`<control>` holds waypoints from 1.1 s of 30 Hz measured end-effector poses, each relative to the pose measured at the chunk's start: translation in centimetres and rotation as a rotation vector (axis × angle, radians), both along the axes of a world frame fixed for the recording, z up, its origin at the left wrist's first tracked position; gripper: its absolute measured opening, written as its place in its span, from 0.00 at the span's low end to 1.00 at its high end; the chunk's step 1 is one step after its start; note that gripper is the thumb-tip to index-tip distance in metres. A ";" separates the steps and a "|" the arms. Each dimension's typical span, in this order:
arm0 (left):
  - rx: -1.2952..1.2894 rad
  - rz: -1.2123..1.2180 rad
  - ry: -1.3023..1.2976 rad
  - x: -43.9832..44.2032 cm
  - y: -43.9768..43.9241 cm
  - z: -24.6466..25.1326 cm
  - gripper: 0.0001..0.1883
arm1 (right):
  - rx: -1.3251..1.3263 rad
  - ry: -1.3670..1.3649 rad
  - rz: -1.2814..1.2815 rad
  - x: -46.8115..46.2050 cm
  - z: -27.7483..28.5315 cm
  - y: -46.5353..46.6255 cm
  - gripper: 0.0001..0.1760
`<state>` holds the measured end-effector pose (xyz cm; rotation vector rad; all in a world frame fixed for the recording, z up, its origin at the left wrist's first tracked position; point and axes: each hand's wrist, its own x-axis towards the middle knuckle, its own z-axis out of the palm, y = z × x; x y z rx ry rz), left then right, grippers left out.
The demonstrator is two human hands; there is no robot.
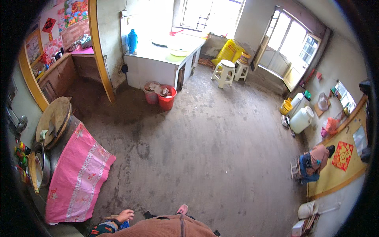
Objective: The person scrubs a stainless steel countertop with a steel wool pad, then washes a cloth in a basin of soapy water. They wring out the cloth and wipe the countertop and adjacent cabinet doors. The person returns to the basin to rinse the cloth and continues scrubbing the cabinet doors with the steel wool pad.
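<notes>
My left hand [125,215] hangs low at the bottom of the view, beside my brown jacket [165,226]. Its fingers are loosely bent and nothing shows in them. A dark patterned sleeve [100,229] covers that forearm. Nearest to the hand is a pink patterned cloth [80,180], draped along the counter on the left. Beyond the cloth, a round wooden chopping board [54,118] bears what looks like a cleaver [52,129]. Metal bowls [45,169] and several bottles stand by the wall. My right hand is out of view. One pink shoe [182,209] shows below me on the bare floor [207,154].
Two red buckets [166,99] with refuse stand before a white-tiled counter [151,71] holding a blue thermos flask [132,41]. Plastic stools [224,72] and yellow sacks [228,53] are near the double door [284,44]. At right are plastic jugs [301,120] and a clothes-laden seat [312,166].
</notes>
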<state>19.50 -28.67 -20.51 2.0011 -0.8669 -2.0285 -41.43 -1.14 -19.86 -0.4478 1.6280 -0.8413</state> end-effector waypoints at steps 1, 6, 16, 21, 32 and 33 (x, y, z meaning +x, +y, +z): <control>0.015 0.066 0.055 0.5 0.5 -0.9 0.17 | 0.027 0.122 0.085 -3.0 -0.2 -3.2 0.11; -0.178 -0.061 -0.188 -1.7 6.0 -5.6 0.13 | 0.137 0.619 0.428 -14.6 3.0 -23.5 0.16; -0.387 -0.220 -0.095 -8.1 -20.4 -10.4 0.09 | 0.029 0.521 0.461 -13.2 4.4 -55.5 0.15; -0.376 0.421 0.188 -9.0 -50.0 -3.8 0.11 | 0.318 0.168 0.400 -13.6 5.8 -57.8 0.16; -0.560 0.075 0.259 -27.5 -83.1 3.5 0.13 | 0.274 0.107 0.219 -20.0 1.0 -75.7 0.21; -0.522 0.037 0.267 -28.0 -83.9 3.4 0.14 | 0.266 0.116 0.214 -20.9 1.5 -79.2 0.21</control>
